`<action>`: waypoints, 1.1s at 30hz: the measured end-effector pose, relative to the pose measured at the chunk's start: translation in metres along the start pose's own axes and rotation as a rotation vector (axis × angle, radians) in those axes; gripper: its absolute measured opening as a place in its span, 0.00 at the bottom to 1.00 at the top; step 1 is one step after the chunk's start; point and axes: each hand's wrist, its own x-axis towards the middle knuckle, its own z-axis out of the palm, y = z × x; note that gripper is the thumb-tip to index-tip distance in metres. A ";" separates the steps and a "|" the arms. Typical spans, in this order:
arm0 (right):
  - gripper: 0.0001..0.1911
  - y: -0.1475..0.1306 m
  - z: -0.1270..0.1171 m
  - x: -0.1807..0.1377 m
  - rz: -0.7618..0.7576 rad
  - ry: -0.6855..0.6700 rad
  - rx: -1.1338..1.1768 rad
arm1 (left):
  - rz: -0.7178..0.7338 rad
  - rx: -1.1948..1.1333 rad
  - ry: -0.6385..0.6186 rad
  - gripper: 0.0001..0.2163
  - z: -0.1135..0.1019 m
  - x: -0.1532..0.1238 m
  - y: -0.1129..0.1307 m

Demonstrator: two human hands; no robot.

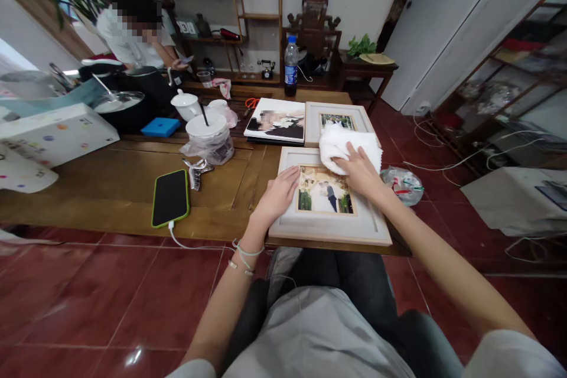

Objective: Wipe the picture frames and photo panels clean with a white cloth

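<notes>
A light wooden picture frame [283, 221] with a couple's photo in its middle lies flat at the table's front edge. My left hand [279, 194] rests flat on its left side, fingers stretched toward the photo. In my right hand [358, 172] is a white cloth [341, 144], pressed onto the frame's upper right part. The cloth hides that corner and part of a second picture frame [313, 115] lying just behind. Left of the second frame sits a stack topped by a photo print [287, 111].
A phone [170, 198] on a charging cable, a lidded cup [208, 130] in a plastic bag and a blue box [160, 127] stand left. A dark drink bottle [291, 65] is at the back. Another person [133, 23] sits at far left. A plastic bag [403, 185] hangs right.
</notes>
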 end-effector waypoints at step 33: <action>0.34 -0.008 -0.014 -0.012 0.035 -0.054 0.159 | 0.008 -0.021 0.024 0.19 0.002 0.000 -0.003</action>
